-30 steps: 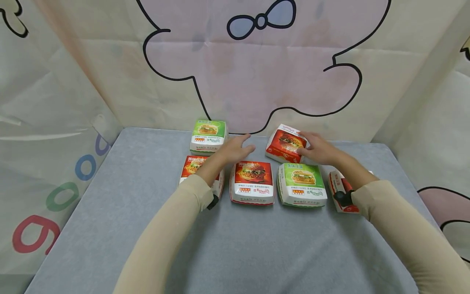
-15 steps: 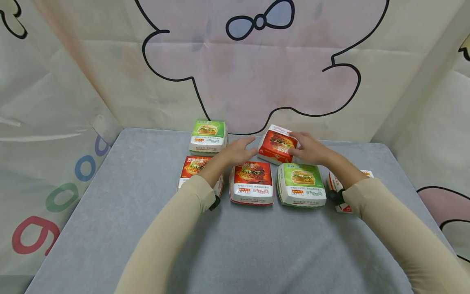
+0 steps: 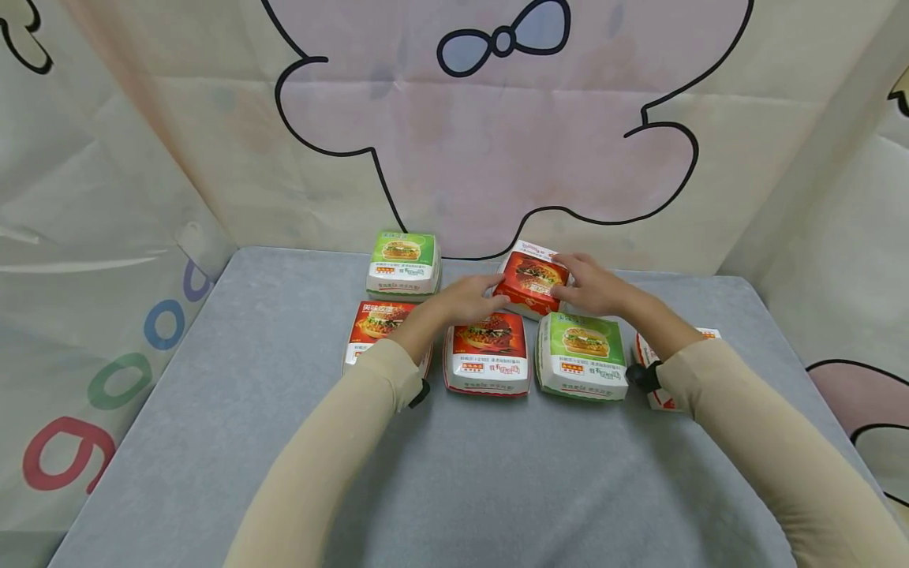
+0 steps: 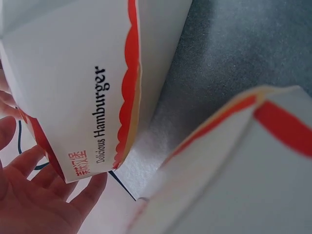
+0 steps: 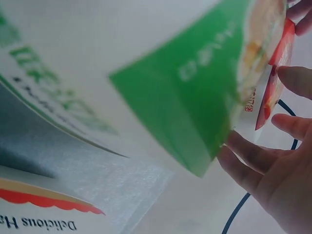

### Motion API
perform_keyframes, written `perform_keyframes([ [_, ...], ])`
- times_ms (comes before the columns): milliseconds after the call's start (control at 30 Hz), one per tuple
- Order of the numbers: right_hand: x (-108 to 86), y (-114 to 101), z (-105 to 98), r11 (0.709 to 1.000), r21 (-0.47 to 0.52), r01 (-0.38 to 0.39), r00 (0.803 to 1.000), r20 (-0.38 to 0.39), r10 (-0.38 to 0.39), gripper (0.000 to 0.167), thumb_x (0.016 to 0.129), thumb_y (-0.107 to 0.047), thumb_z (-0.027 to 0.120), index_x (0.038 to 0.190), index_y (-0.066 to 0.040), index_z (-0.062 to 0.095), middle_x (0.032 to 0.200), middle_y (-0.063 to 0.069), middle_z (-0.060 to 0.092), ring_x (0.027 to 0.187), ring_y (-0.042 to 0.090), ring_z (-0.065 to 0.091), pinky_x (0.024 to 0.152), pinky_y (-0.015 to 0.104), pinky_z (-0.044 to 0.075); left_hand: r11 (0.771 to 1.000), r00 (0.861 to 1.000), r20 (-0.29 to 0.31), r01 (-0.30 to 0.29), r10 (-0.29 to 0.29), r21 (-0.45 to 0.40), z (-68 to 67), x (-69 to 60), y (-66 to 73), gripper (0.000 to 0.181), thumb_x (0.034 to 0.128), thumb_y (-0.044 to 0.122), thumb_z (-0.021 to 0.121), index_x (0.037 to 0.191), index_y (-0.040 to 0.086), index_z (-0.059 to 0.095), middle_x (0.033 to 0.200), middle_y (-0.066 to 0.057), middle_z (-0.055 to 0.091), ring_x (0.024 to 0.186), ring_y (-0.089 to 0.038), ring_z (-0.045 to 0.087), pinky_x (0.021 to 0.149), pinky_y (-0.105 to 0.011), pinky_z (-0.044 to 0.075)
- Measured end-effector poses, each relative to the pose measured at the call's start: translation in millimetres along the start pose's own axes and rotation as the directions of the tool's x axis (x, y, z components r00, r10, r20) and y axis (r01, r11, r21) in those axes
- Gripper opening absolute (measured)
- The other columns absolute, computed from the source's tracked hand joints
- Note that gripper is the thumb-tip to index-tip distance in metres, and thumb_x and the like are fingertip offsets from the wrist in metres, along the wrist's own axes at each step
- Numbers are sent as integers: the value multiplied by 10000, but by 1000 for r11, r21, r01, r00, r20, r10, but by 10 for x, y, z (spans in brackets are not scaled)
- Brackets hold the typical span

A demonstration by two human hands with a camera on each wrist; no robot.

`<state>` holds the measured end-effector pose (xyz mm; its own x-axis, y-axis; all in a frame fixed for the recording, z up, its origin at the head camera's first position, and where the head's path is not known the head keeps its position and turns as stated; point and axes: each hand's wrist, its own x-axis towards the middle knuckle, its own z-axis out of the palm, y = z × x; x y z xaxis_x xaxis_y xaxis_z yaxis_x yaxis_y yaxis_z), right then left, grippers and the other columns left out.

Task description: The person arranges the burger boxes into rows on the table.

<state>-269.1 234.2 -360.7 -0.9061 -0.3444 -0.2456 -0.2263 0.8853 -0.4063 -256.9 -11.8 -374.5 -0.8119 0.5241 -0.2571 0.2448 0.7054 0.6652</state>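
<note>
On the tabletop (image 3: pixel 497 481), a near row of four boxes is running left to right: the left-end box (image 3: pixel 378 322), the left-middle box (image 3: pixel 488 355), the right-middle box (image 3: pixel 584 359) and the right-end box (image 3: pixel 644 352). Behind the left-end box, the far-left box (image 3: pixel 403 265) is sitting. Beyond the gap between the middle pair, the far-middle box (image 3: pixel 533 278) is sitting between the left hand (image 3: pixel 464 300) and the right hand (image 3: pixel 593 285). The backdrop (image 3: pixel 454 166) is hanging behind everything.
</note>
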Motion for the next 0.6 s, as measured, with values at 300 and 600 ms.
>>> perform_keyframes([
  [300, -7, -51, -79, 999, -37, -15, 999, 41, 16, 709, 994, -267, 586, 1536, 41, 251, 1535, 357, 215, 1340, 504, 349, 1065, 657, 324, 1000, 1000, 13, 12, -12, 0, 1, -7, 7, 597, 1044, 370, 483, 1579, 179, 300, 1593, -62, 349, 1472, -237, 294, 1175, -438, 264],
  [600, 36, -93, -108, 999, -29, -37, 998, 48, 38, 709, 993, -268, 584, 1534, 45, 250, 1531, 356, 225, 1404, 510, 243, 1089, 672, 270, 1000, 1000, 15, 20, -20, -8, 10, 0, -5, 608, 1042, 377, 485, 1585, 189, 285, 1596, -63, 343, 1474, -239, 287, 1175, -446, 263],
])
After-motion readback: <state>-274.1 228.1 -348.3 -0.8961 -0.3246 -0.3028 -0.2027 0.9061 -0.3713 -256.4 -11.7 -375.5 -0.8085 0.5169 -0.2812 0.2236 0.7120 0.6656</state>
